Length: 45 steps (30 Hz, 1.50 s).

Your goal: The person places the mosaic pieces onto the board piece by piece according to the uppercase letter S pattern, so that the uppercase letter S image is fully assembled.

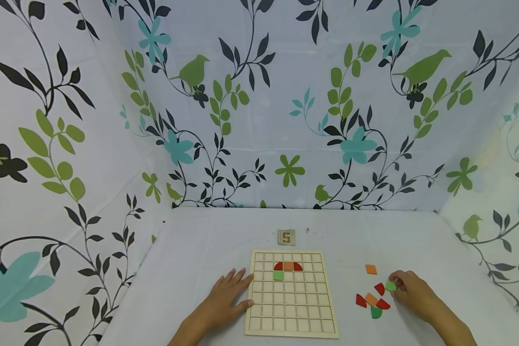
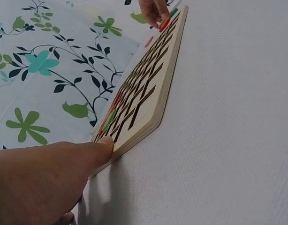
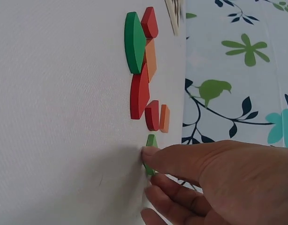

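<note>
Setting: a screened-off booth, makeshift in look; the sort of room around it could not be told. Cloth (image 1: 264,115): pale, with a bird-and-leaf print in green, teal and black; hung at the back and down both sides like walls. Table (image 1: 190,259): white, spread between the sides, reached the rear cloth.

One board (image 1: 290,298), eleven pieces (image 1: 371,269), one patterned square (image 1: 286,237)

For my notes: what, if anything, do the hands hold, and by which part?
The right hand pinches a light green piece by its edge; the left hand only touches the board.
</note>
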### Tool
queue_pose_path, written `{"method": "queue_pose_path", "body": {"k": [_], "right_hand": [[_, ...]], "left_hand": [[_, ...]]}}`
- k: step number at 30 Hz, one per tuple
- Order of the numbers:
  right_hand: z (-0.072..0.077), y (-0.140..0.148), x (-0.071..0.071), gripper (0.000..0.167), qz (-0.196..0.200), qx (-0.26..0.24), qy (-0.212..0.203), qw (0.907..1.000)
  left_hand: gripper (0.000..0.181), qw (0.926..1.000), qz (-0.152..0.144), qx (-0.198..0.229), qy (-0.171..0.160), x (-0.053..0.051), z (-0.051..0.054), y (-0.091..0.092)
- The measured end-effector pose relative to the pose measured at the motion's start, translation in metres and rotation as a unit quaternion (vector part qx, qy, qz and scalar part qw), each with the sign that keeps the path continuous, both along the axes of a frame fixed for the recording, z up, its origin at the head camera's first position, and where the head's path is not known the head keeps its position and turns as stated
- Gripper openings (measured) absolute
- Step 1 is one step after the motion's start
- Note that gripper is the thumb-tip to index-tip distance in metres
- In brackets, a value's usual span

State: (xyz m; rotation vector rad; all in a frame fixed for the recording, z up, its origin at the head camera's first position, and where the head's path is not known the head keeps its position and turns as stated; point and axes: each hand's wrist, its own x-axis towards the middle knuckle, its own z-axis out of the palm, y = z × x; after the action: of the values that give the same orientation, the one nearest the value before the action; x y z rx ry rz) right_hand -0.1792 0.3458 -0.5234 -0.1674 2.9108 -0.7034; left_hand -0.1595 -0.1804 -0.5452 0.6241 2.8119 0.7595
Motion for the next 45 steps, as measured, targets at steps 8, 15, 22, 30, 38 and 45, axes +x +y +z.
{"method": "queue_pose_path", "body": {"k": [8,15,22,30,38,45], "right_hand": [[0.000,-0.015,0.000,0.035,0.019,-0.007,0.002,0.9998],[-0.007,-0.026,-0.003,0.021,0.016,0.026,0.036,0.9989],[-0.008,-0.041,-0.006,0.027,0.031,0.016,0.060,0.9976],[-0.010,-0.051,-0.008,0.022,0.035,-0.030,0.035,0.9983],[-0.005,-0.057,-0.010,0.025,0.038,-0.045,0.012,0.9982],[-0.004,-0.057,-0.012,0.018,0.057,-0.048,0.015,0.9971]], "left_hand": [[0.071,1.0000,0.001,0.000,0.001,0.002,0.001,0.000],[0.071,1.0000,0.002,-0.003,0.003,0.002,0.002,0.000],[0.071,0.9999,0.003,-0.001,0.010,0.002,0.003,0.001],[0.069,0.9999,0.005,0.001,0.011,0.001,0.002,0.000],[0.070,1.0000,0.003,0.003,0.007,0.002,0.000,0.000],[0.070,1.0000,0.005,-0.002,0.004,0.001,0.000,0.001]]}}
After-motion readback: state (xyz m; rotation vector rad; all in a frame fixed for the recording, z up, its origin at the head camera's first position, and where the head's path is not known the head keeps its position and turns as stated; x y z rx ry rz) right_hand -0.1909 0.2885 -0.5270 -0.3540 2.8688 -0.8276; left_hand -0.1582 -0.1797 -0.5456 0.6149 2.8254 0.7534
